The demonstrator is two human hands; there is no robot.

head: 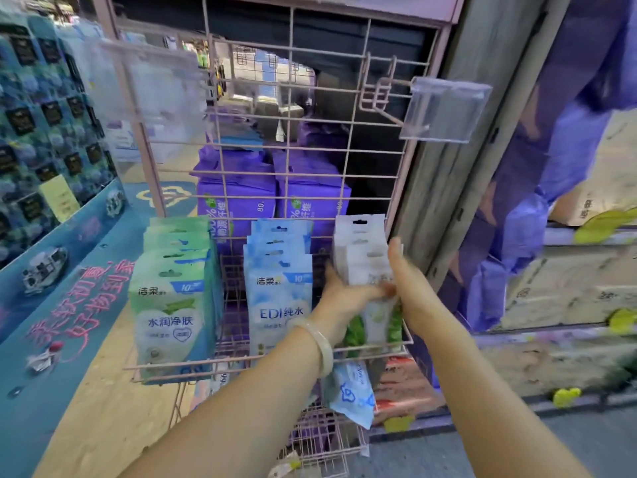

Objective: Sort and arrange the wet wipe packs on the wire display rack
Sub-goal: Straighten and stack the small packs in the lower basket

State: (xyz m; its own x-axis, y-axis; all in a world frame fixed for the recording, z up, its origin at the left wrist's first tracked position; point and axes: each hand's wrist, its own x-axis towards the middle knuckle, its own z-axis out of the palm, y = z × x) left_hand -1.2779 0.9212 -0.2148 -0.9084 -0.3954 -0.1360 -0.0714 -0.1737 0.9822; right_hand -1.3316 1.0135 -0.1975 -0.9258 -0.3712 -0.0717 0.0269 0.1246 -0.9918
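Observation:
A pink wire display rack (310,146) stands in front of me with a wire basket shelf (179,369) low down. Three rows of wet wipe packs stand in it: green packs (170,305) at the left, blue packs (279,298) in the middle, white-and-green packs (365,257) at the right. My left hand (344,294) grips the front white-and-green pack from its left side. My right hand (405,284) presses flat against the right side of the same row, fingers up. A pale bangle sits on my left wrist.
Purple wipe packs (238,198) are stacked behind the grid. A clear tag holder (444,112) sticks out on a hook at upper right. Below the shelf a blue-and-white pack (355,391) hangs over a lower wire basket (324,439). Blue display stand at left, cartons at right.

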